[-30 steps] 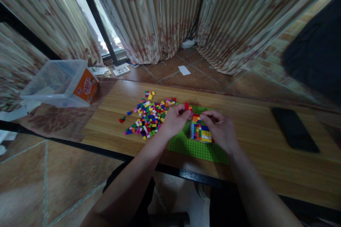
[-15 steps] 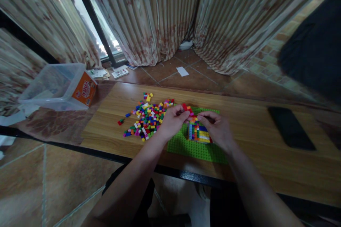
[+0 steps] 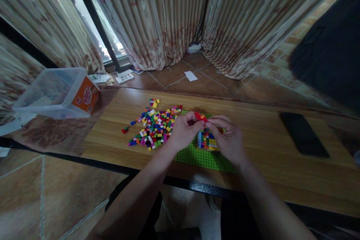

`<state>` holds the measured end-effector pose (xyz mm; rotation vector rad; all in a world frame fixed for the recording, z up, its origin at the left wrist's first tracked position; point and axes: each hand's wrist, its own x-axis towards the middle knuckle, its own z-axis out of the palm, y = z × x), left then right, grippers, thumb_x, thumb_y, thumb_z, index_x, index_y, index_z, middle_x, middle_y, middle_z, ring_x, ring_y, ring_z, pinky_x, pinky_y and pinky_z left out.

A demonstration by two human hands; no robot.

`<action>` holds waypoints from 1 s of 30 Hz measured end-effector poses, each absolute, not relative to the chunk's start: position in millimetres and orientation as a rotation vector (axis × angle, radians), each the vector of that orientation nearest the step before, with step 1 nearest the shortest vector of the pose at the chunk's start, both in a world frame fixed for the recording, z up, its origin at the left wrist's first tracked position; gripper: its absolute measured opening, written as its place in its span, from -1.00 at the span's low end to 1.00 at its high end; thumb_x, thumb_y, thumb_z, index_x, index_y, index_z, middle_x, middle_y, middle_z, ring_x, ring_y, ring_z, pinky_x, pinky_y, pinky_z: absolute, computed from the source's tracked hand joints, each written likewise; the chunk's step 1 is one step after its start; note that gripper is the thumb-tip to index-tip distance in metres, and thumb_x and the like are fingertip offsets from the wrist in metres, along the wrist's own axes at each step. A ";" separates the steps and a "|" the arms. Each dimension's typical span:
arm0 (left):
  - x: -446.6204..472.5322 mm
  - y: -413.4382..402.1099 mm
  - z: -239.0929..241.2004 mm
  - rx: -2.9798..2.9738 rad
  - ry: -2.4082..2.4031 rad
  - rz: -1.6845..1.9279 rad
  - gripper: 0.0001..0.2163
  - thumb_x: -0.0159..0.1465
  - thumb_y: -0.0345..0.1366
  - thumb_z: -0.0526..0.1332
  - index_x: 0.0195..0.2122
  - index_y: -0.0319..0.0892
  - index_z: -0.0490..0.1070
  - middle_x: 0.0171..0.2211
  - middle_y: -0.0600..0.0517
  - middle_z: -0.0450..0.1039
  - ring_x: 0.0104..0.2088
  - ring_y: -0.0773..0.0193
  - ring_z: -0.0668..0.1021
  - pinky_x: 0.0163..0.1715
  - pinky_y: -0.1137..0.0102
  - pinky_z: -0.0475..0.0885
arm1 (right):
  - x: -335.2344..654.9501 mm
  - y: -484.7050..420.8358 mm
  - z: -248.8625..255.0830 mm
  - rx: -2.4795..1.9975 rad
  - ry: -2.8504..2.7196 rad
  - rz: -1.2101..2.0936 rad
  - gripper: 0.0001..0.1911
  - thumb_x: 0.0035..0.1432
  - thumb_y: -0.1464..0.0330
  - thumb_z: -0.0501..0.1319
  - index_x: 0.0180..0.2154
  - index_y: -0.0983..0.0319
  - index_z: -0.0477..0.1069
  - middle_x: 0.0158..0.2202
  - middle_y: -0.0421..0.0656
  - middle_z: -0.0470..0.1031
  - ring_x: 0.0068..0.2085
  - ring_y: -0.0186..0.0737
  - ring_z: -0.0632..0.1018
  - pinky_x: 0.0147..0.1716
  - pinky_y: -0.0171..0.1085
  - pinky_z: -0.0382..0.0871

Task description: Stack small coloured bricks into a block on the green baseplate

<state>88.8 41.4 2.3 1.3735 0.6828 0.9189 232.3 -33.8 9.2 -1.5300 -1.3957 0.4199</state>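
My left hand [image 3: 184, 130] is closed in a pinch on a small cluster of red and orange building bricks [image 3: 200, 116]. My right hand [image 3: 230, 137] has its thumb and fingers pressed together at the right end of that same cluster. Just below the fingers, a block of many-coloured building bricks [image 3: 207, 141] sits on the green baseplate [image 3: 204, 159], its far part and right side covered by my hands. Left of the baseplate lies a loose pile of building bricks [image 3: 157, 124] in many colours.
The wooden table [image 3: 258, 150] carries a black phone [image 3: 304, 134] on the right. A clear plastic box [image 3: 53, 90] with an orange label stands beyond its left end. Papers [image 3: 125, 78] lie on the floor, with curtains [image 3: 157, 26] behind. A dark shape [image 3: 329, 52] is at upper right.
My right hand's fingertips have moved from the brick block up to the red and orange bricks in my left hand. The view has shifted slightly.
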 end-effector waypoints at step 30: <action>85.8 48.9 -2.2 1.319 0.824 0.944 -0.85 0.16 -0.32 0.30 -0.49 -0.19 0.36 -0.57 0.13 0.44 -0.52 0.39 0.46 -0.45 0.46 0.33 | 259.9 -38.6 -0.6 -1.664 -1.457 0.317 -0.81 0.18 0.13 0.33 -0.36 0.08 0.61 -0.16 -0.12 0.59 -0.06 -0.04 0.57 0.05 0.04 0.41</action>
